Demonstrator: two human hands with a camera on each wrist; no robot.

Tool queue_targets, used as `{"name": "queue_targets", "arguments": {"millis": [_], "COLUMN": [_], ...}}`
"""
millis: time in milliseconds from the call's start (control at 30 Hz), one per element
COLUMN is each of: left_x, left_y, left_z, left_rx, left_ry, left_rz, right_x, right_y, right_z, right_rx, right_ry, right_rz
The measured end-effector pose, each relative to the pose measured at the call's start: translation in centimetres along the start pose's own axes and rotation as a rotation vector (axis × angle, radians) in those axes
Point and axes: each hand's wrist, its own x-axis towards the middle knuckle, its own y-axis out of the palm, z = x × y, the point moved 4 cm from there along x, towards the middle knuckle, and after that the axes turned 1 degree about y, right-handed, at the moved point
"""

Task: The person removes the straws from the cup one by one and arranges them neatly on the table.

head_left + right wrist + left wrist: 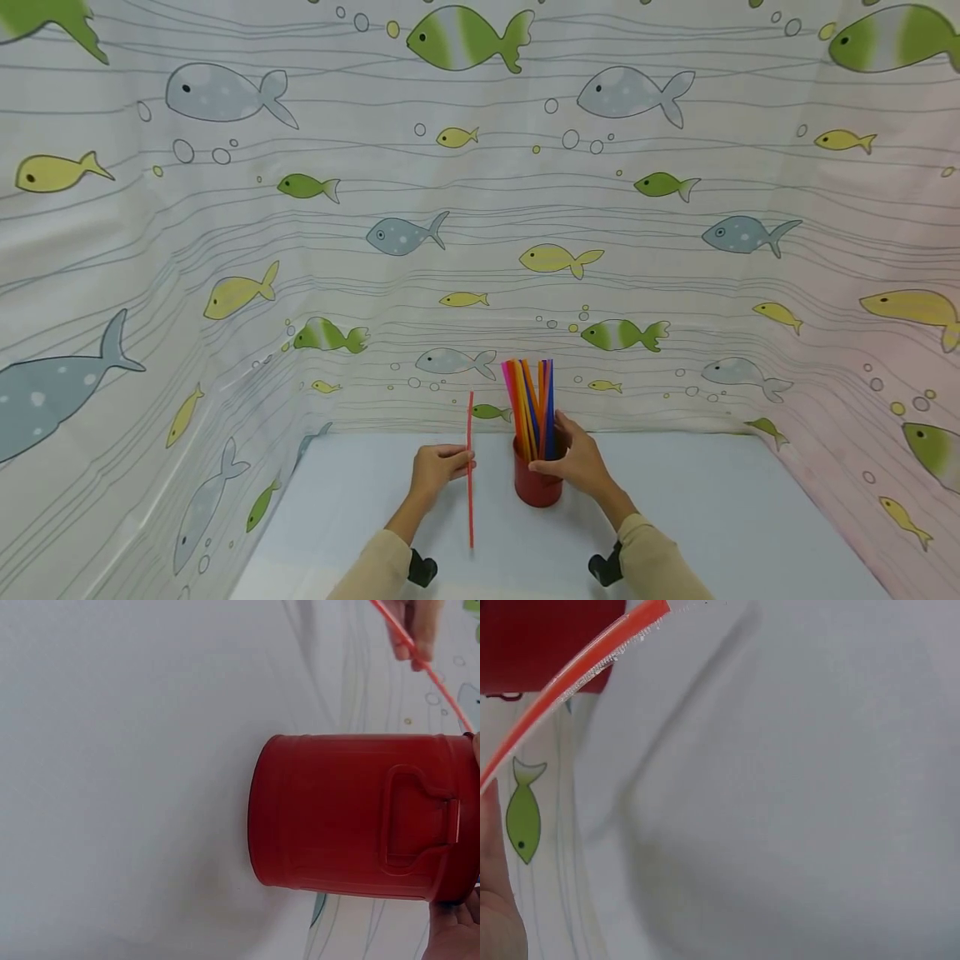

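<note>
Here's my left hand point(437, 468) pinching one red straw point(471, 510) just beside the red bucket point(538, 490), my right hand point(581, 463) gripping it near the top: one straw out, I'd judge, the multicoloured bunch of straws point(529, 408) standing inside.

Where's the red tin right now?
Low in the head view, just right of centre: the right hand holds the tin, with the straw in the left hand to its left.
</note>
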Motion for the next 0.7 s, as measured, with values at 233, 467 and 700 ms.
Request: {"name": "queue_targets", "arguments": {"millis": [233,467,700], "left_x": [-0.3,-0.8,-1.5], "left_y": [0.2,0.1,0.2], "left_z": [2.1,3.8,4.7], "left_rx": [0.006,0.029,0.050], "left_ry": [-0.037,-0.057,-0.081], "left_rz": [0.000,0.000,0.001], "right_x": [0.0,0.0,0.0], "right_y": [0.0,-0.1,-0.1], "right_z": [0.0,0.0,-0.1], "right_rx": [0.003,-0.003,-0.003], "right_ry": [-0.001,0.009,0.020], "right_rz": [-0.005,-0.007,0.000]}}
